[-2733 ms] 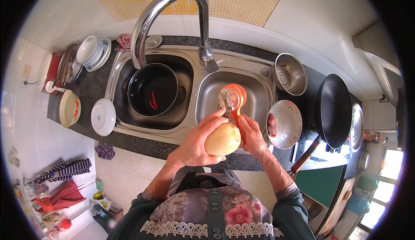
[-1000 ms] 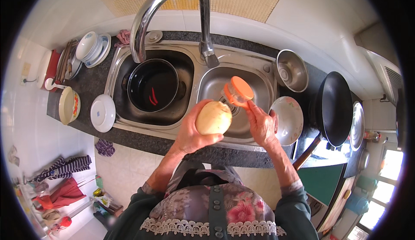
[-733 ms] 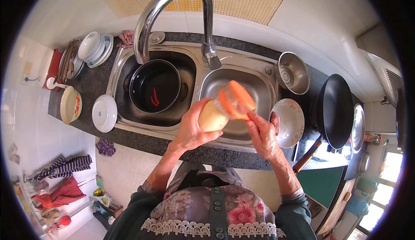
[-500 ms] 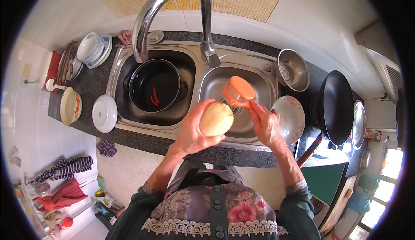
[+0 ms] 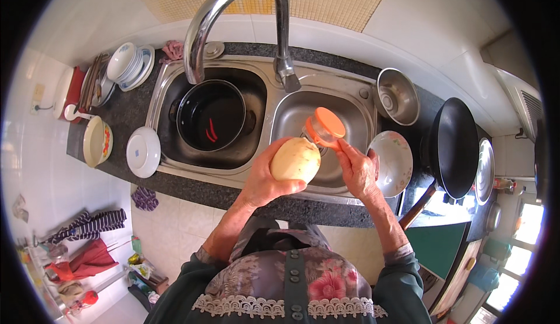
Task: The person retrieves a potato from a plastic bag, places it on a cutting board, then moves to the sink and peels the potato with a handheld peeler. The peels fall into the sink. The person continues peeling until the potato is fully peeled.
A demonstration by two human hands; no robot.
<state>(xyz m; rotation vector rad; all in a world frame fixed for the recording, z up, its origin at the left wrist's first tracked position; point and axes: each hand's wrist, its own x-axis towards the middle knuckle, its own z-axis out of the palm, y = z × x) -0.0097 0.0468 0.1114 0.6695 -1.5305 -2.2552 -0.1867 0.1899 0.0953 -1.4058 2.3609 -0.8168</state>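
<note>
My left hand (image 5: 262,175) is wrapped round a large, pale yellow potato (image 5: 296,160), with a few brownish patches on its right side. By its handle, my right hand (image 5: 357,168) grips an orange peeler (image 5: 325,127) with a round orange cap and a see-through catch box. The peeler's head is at the potato's upper right edge; whether the blade touches the skin, I cannot tell. Both are held over the front of the right sink basin (image 5: 297,103).
In the left basin stands a black pot (image 5: 210,115) with two red strips inside. A chrome faucet (image 5: 198,26) arches above. To the right are a steel bowl (image 5: 398,96), a flowered bowl (image 5: 389,163) and a black wok (image 5: 457,149). A white plate (image 5: 143,152) lies left.
The potato has shifted slightly right and looks turned, with brownish patches now showing. The peeler has come down a little, closer to the potato's upper edge.
</note>
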